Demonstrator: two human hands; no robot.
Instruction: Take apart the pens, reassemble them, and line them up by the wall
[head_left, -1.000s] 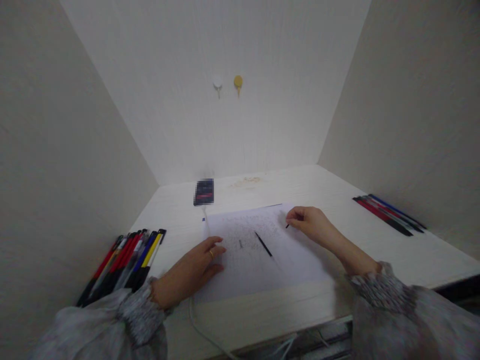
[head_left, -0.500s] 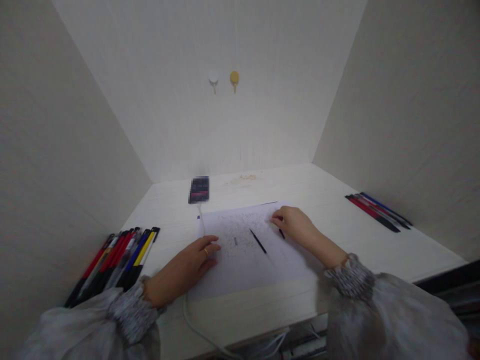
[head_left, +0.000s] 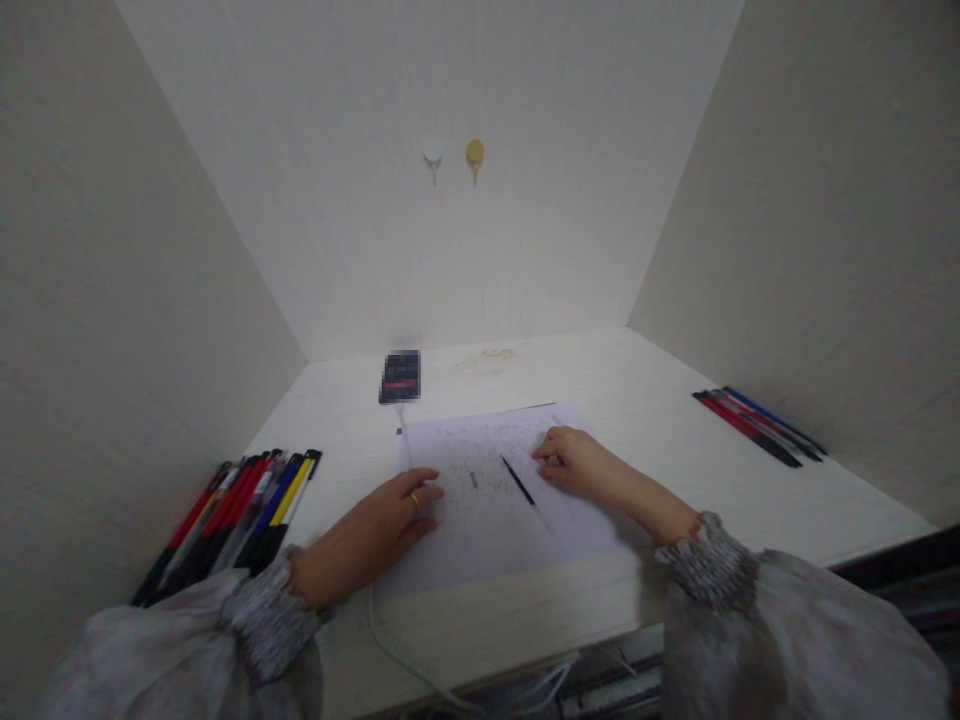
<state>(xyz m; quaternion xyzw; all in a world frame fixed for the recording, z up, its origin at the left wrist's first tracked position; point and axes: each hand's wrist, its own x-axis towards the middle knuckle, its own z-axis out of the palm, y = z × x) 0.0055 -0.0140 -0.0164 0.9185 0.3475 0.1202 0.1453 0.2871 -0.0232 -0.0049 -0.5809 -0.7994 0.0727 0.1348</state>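
A white sheet of paper (head_left: 480,550) with faint grey marks lies on the desk. My left hand (head_left: 390,520) rests on its left part, fingers stretched and apart, holding nothing. A thin black pen refill (head_left: 518,481) with a clear tail lies slantwise on the paper between my hands. Left of the refill is a small grey piece (head_left: 473,480) that looks like a spring. My right hand (head_left: 581,462) is on the paper's right part, just right of the refill. Its fingers are curled in and pressed together; what they hold, if anything, is hidden.
Several capped pens (head_left: 232,510) lie in a row at the left wall, and several more pens (head_left: 754,425) at the right wall. A phone (head_left: 400,377) on a white cable (head_left: 405,655) stands behind the paper. Two hooks (head_left: 475,155) hang on the back wall.
My right hand has come down and slightly nearer to me, over the small black piece that showed under it before. My left hand stays in place.
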